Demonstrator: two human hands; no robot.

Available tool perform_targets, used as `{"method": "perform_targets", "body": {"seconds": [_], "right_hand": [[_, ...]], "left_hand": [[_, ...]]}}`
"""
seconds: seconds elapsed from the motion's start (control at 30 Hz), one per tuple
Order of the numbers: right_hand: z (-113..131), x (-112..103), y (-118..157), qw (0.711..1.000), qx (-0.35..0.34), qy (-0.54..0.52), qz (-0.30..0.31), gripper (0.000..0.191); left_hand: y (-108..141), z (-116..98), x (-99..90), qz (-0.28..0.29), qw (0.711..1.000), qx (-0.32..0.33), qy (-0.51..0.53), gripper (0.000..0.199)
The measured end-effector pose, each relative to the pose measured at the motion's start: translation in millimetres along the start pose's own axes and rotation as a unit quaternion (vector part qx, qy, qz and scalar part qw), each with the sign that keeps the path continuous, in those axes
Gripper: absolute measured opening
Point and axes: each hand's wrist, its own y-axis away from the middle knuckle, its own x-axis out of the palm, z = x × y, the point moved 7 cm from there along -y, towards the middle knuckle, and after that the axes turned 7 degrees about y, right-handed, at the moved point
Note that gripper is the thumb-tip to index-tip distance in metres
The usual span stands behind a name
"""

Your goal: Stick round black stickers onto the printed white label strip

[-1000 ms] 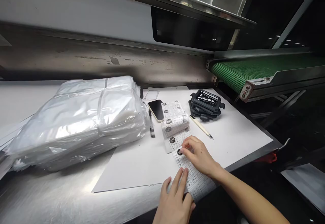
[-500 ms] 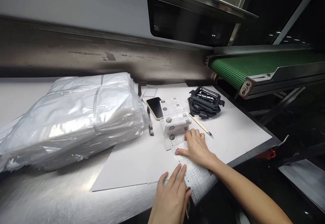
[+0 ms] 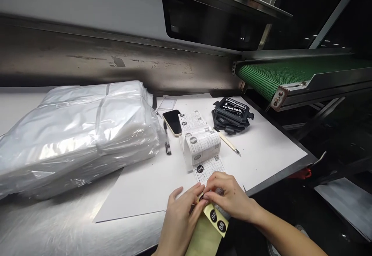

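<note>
My left hand point(image 3: 180, 219) is closed on a yellow backing sheet of stickers point(image 3: 205, 236) at the table's front edge. Round black stickers point(image 3: 221, 225) printed "8月" sit on that sheet. The thumb and fingers of my right hand point(image 3: 231, 196) pinch at a round black sticker near the left fingertips; fingers mostly hide it. Just beyond both hands, a strip of printed white labels point(image 3: 205, 145) lies in loose folds on white paper board point(image 3: 145, 186). Several of its labels carry round black "8月" marks. The strip's near end is hidden under my hands.
A large plastic-wrapped bundle of clear bags point(image 3: 87, 128) fills the left side. Behind the labels lie a phone point(image 3: 172, 122), a pen point(image 3: 167, 138), a craft knife point(image 3: 229, 143) and stacked black plastic frames point(image 3: 232, 114). A green conveyor belt point(image 3: 290, 72) runs at right.
My right hand has left the label strip and come toward me, meeting my left hand. The yellow sticker sheet has come into view. The strip's folds have risen and shifted.
</note>
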Motion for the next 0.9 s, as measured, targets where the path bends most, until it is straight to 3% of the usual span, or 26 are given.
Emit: {"method": "perform_targets", "body": {"seconds": [0.13,0.3,0.47,0.63,0.9], "right_hand": [[2,4,3,0.993,-0.059,0.078,-0.066,0.007],[10,2,6,0.967,-0.146,0.164,-0.133,0.01],[20,-3,7,0.945,-0.236,0.176,-0.142,0.008],[28,-5,14,0.922,-0.324,0.149,-0.148,0.006],[31,-4,17,0.916,-0.355,0.121,-0.142,0.006]], "left_hand": [[-1,-2,1.8,0.049,0.999,-0.016,-0.011,0.018],[-2,1,0.2,0.098,0.985,-0.113,0.081,0.035],[-3,5,-0.5,0.097,0.963,-0.177,0.178,0.044],[-4,11,0.5,0.081,0.968,-0.185,0.15,0.041],[-6,6,-2.8,0.09,0.971,-0.169,0.145,0.034]]}}
